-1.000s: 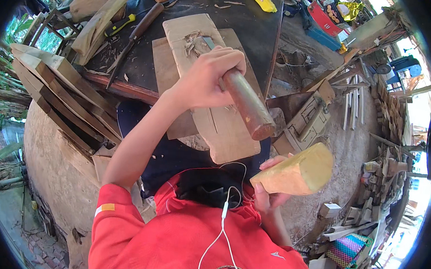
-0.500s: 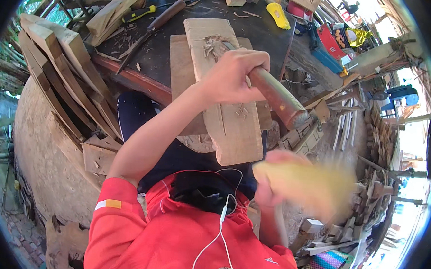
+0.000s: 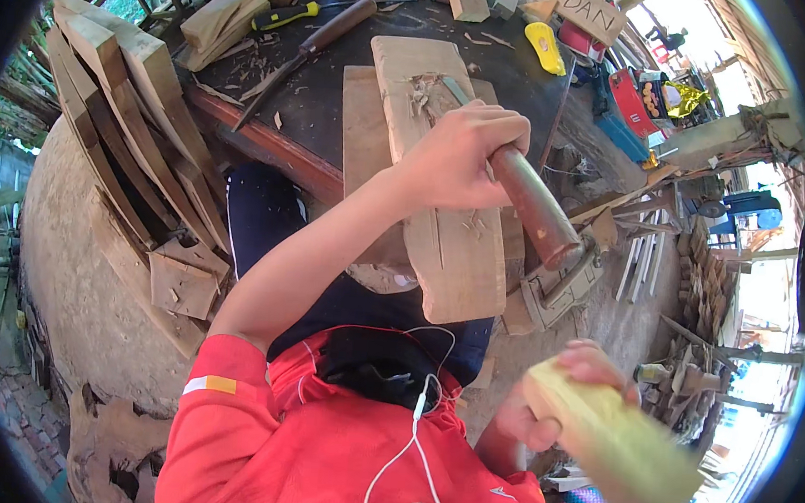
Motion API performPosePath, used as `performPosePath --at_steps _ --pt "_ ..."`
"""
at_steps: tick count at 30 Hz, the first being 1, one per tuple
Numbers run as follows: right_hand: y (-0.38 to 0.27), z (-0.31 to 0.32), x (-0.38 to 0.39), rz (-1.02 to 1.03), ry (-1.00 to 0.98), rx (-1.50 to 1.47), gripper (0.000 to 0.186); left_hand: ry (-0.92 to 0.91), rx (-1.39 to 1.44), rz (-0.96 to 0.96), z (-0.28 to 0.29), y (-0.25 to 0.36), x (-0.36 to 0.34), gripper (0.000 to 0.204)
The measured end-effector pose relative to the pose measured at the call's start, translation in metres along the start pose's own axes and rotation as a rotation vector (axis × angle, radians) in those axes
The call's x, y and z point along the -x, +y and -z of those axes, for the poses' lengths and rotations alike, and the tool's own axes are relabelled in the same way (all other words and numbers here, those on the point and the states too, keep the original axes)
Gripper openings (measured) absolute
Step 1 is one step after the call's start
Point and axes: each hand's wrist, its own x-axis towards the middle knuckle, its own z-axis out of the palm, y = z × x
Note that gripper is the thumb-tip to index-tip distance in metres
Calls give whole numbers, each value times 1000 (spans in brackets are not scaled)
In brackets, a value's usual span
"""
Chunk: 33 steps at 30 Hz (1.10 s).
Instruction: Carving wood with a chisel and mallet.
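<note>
My left hand (image 3: 471,155) is wrapped round the thick brown handle of a chisel (image 3: 543,218). The chisel lies slanted over a pale wooden board (image 3: 459,259), its metal blade pointing up the board to a rough hollow with shavings in it. My right hand (image 3: 597,360), lower right, grips a blocky yellowish wooden mallet (image 3: 620,436). The mallet's outer end is blurred by motion, and it is well apart from the chisel's butt. A flat piece of wood (image 3: 359,126) sits under the board.
On the dark table (image 3: 325,74) lie a long-handled chisel (image 3: 308,51), a yellow-and-black screwdriver (image 3: 286,15), a yellow object (image 3: 545,48) and wood scraps. Curved planks (image 3: 124,100) stand at the left. Beyond the table's right side is a red-and-blue toolbox (image 3: 627,108).
My right hand and the mallet have swung down and to the right, farther from the chisel. My left hand keeps its grip; the whole view has shifted slightly.
</note>
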Motion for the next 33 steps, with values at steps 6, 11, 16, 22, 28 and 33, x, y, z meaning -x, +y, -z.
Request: performPosePath --at_steps 6,11,16,22,28,33 --pt "-30 -67 -93 -508 1408 -593 68 40 -45 -40 -2 -12 2 32" --pt "-19 -57 -83 -373 1480 -516 86 -38 16 4 -4 5 7 37" --pt "-19 -66 -78 -448 1525 -692 83 -90 66 4 -10 10 6 47" --pt "-23 -69 -83 -554 1523 -830 82 -83 203 -139 -10 1 -10 44" --pt "-13 -68 -85 -537 1535 -878 85 -127 8 -229 -4 6 -30 56" --pt "-11 -71 -84 -576 1532 -920 82 -157 118 128 -15 19 -38 48"
